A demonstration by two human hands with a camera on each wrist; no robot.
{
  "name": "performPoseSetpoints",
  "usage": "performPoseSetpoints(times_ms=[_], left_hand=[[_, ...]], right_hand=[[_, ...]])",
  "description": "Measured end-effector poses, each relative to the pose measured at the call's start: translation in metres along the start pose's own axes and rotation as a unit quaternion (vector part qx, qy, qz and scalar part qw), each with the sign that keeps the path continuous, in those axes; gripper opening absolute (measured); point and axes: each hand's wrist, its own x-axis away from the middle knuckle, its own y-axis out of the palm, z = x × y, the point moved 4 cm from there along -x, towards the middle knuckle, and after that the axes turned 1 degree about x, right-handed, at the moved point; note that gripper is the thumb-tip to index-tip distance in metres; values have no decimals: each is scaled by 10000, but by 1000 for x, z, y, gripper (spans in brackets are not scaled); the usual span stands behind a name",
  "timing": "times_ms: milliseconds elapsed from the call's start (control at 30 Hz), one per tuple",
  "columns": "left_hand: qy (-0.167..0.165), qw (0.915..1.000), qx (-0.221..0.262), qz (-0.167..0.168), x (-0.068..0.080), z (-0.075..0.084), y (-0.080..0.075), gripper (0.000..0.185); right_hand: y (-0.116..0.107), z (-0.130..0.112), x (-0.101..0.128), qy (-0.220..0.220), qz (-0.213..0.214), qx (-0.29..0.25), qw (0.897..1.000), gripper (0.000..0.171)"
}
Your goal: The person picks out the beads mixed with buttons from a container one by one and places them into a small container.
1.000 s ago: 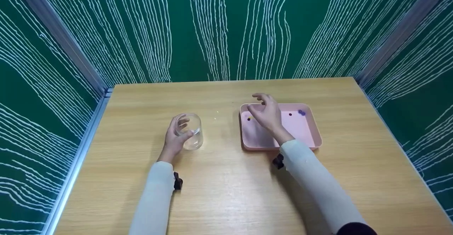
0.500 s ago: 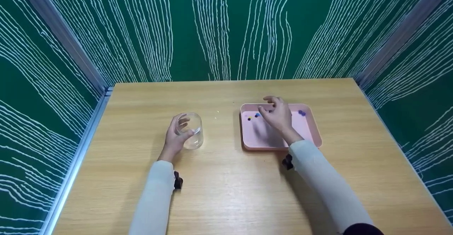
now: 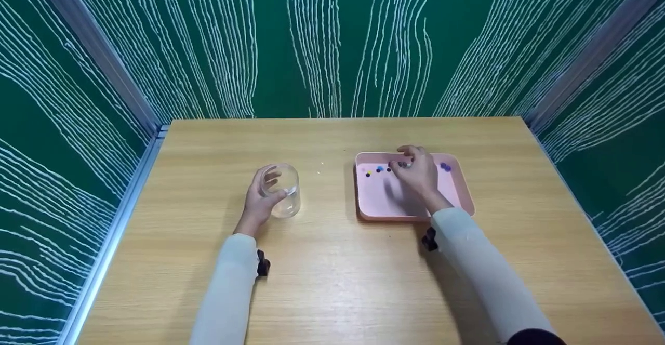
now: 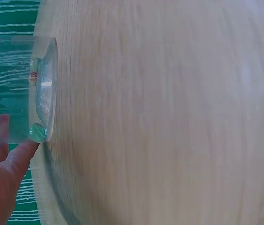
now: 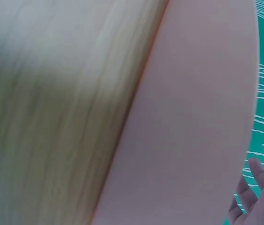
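My left hand point(image 3: 270, 188) grips a clear glass jar point(image 3: 289, 200) standing on the wooden table left of centre. In the left wrist view the jar's base point(image 4: 45, 89) shows side-on, with my fingers point(image 4: 10, 157) against it. My right hand point(image 3: 404, 164) reaches into a pink tray point(image 3: 379, 202) right of centre. Its fingertips curl together on a small bead at the tray's far side. A blue bead point(image 3: 380, 169) and a dark bead point(image 3: 368, 174) lie to the left of them. A purple bead point(image 3: 445, 167) lies in the far right corner. The right wrist view shows the tray floor point(image 5: 192, 117) and my fingers point(image 5: 258, 187).
The wooden table point(image 3: 332, 282) is boxed in by green patterned walls at the back and on both sides. A tiny light speck point(image 3: 321, 164) lies on the wood between jar and tray.
My right hand has moved right and toward the far edge of the tray, and its fingers have closed down among the beads. The left hand and jar have stayed put.
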Motion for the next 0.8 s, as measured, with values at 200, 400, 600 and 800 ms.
performPoseSetpoints(times_ms=[200, 400, 600, 800], left_hand=[[-73, 9999, 99, -85, 4, 13, 4, 69], [-12, 10000, 18, -28, 4, 13, 4, 69], [78, 9997, 94, -231, 4, 12, 6, 69], [134, 9997, 136, -159, 4, 13, 6, 69]], right_hand=[[1, 9, -1, 139, -41, 212, 9997, 39], [4, 17, -3, 440, -154, 198, 9987, 39], [6, 24, -6, 275, -52, 648, 9975, 38], [9, 28, -11, 236, -11, 1005, 9947, 35]])
